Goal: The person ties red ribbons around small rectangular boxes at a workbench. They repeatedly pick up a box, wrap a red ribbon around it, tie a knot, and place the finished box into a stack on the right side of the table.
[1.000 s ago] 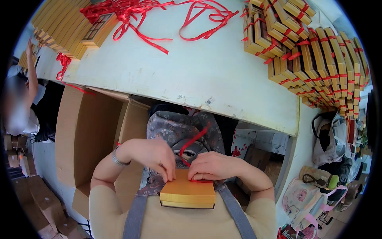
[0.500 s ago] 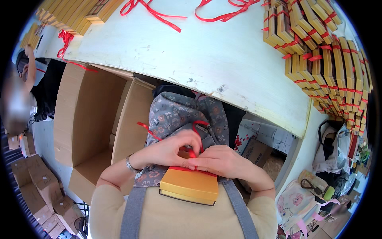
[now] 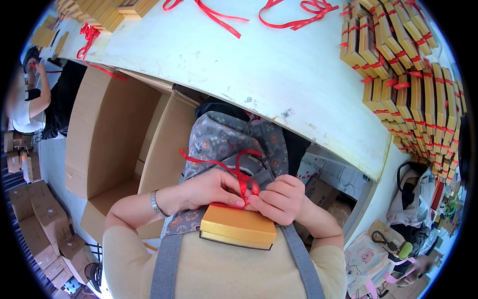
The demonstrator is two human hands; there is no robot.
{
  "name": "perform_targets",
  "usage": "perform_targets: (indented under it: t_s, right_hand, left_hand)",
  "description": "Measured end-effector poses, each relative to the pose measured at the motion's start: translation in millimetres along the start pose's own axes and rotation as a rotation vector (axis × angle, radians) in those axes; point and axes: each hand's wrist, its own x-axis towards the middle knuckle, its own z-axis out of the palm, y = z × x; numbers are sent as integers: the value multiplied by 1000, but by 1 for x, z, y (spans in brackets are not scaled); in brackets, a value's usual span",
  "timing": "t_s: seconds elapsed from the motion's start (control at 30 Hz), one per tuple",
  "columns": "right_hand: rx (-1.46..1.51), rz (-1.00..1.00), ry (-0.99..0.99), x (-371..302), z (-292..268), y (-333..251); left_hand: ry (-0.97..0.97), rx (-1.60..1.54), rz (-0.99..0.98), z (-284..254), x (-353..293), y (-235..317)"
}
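Note:
A golden box (image 3: 239, 226) with a dark lower edge rests against my front, over the flowered apron (image 3: 214, 142). Red ribbon (image 3: 242, 177) crosses its far side, with a loop standing up between my hands and a loose end trailing left. My left hand (image 3: 216, 189) pinches the ribbon against the box, thumb on the crossing. Beside it, my right hand (image 3: 279, 199) has its fingers curled and thumb and forefinger closed on the ribbon near the loop. The exact crossing is partly hidden by my fingertips.
Ahead lies a white table (image 3: 209, 65) with loose red ribbons (image 3: 298, 22). Ribbon-tied golden boxes (image 3: 413, 84) are stacked at right, more golden boxes (image 3: 99, 15) at far left. An open carton (image 3: 119, 134) stands left; bags (image 3: 368, 254) sit right. Another person (image 3: 35, 99) works at far left.
A red loop now stands above the box where the ribbon was hidden under my hands. My right hand has shifted slightly right and its fingers have curled. The view has moved a little.

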Motion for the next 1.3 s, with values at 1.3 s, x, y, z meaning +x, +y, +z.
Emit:
perform_targets:
  t_s: [1.3]
  right_hand:
    - [1040,803,-542,-9,24,38]
  left_hand:
    - [199,1343,681,36,-63,60]
